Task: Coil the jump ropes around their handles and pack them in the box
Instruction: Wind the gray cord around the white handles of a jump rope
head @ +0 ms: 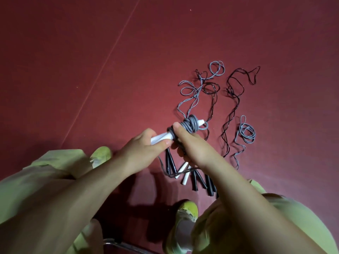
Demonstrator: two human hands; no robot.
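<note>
Mid-coil on one rope: left hand [146,147] w/ its grip clamped round the white handles [160,138], right hand [190,142] w/ thumb pressing the grey coil [190,125] wound on them at frame centre – its fingers are curled underneath, prob. holding the cord. Next move, I'd judge, is to wrap the rest of the grey cord [187,94] trailing off toward the upper right on the floor [91,52], tuck the end, then pack it – no box in view. The other ropes [233,99] and handles [198,178] lie loose on the floor right of & below centre; no brand, label or writing readable.
</note>
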